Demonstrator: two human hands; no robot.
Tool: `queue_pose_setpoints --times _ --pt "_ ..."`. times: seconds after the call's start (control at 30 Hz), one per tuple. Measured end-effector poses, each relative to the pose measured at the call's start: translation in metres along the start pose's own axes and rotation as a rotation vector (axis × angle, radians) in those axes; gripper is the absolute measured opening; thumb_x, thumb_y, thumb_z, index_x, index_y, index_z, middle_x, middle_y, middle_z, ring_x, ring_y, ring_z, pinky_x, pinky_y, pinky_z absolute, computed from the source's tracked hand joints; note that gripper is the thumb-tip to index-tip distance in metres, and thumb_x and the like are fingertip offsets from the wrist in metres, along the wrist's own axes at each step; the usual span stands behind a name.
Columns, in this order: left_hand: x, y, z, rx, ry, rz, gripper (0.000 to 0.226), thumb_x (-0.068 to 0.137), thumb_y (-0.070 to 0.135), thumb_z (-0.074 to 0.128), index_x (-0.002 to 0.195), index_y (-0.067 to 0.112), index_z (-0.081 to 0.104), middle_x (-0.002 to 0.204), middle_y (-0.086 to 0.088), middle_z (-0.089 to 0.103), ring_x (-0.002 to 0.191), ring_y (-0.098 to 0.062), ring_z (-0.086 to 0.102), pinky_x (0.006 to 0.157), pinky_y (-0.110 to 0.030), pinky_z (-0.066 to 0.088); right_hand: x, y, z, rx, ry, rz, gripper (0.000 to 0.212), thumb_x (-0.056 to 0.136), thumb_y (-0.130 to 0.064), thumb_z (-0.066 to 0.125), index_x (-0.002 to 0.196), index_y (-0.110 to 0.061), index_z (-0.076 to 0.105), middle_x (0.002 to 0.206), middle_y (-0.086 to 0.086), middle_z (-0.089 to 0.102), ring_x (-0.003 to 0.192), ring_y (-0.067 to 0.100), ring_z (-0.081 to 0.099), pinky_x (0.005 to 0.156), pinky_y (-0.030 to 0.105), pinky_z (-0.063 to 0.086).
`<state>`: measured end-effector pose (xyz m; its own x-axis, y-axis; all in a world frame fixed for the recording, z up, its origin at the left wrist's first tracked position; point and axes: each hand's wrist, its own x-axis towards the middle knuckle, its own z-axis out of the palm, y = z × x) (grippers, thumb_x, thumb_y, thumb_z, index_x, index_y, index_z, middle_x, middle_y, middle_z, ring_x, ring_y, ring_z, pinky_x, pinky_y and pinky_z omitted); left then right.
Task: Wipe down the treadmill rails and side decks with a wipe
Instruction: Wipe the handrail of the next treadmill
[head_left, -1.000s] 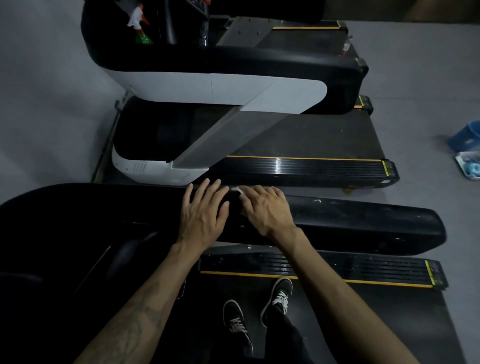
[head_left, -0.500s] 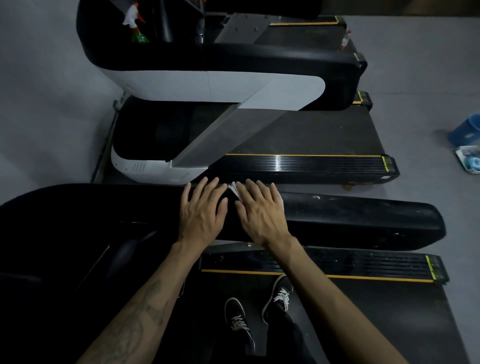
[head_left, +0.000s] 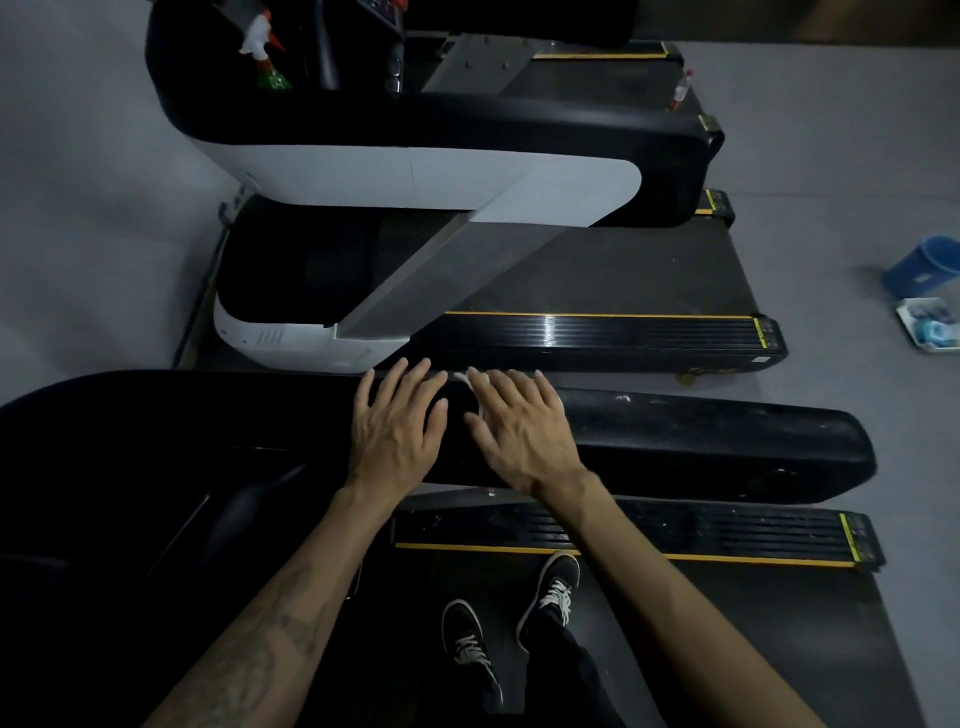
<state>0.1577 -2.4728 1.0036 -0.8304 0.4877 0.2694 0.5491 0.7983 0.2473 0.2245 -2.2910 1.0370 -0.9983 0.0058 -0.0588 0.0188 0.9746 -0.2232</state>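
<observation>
We are seeing a crumpled white wipe (head_left: 475, 387) lying flat on the black, dust-flecked treadmill rail (head_left: 701, 441), above its ribbed, yellow-edged side deck (head_left: 701, 530).

two treadmills (head_left: 597, 280), two hands (head_left: 397, 426), one wipe (head_left: 470, 382), two shoes (head_left: 553, 587), one blue bucket (head_left: 924, 265)

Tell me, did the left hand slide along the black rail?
No. The left hand sits at the same place on the rail, just as far from its white scuff.

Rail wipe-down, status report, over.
Left hand flat on rail. Right hand presses wipe on rail. Nothing in the way.
</observation>
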Motion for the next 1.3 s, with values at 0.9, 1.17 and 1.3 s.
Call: queue_pose_setpoints --times 0.9,1.17,1.3 --pt "0.001 0.001 -0.001 0.032 -0.017 -0.004 0.048 0.108 0.040 0.031 0.142 0.019 0.058 0.151 -0.005 0.055 0.147 -0.025 0.042 0.121 -0.055 0.023 -0.001 -0.022 0.002 0.101 0.033 0.123 0.074 0.098 -0.059 0.013 0.154 -0.020 0.041 0.153 0.001 0.048 0.146 0.024 0.035 0.125 0.052 0.011" --pt "0.001 0.002 -0.004 0.012 -0.035 -0.008 0.048 0.107 0.041 0.031 0.142 0.020 0.057 0.152 -0.005 0.053 0.148 -0.025 0.040 0.122 -0.055 0.023 -0.006 0.017 0.001 0.010 0.071 0.186 0.070 0.100 -0.053 0.008 0.147 -0.021 0.048 0.142 0.002 0.058 0.136 0.021 0.048 0.125 0.043 0.020" --pt "0.002 0.003 -0.003 0.036 -0.051 -0.005 0.050 0.106 0.039 0.030 0.140 0.016 0.058 0.149 -0.009 0.055 0.146 -0.029 0.042 0.121 -0.060 0.025 -0.025 -0.004 0.011 -0.027 0.091 0.203 0.068 0.103 -0.050 0.014 0.160 -0.015 0.028 0.161 0.012 0.037 0.153 0.032 0.026 0.127 0.053 0.012"
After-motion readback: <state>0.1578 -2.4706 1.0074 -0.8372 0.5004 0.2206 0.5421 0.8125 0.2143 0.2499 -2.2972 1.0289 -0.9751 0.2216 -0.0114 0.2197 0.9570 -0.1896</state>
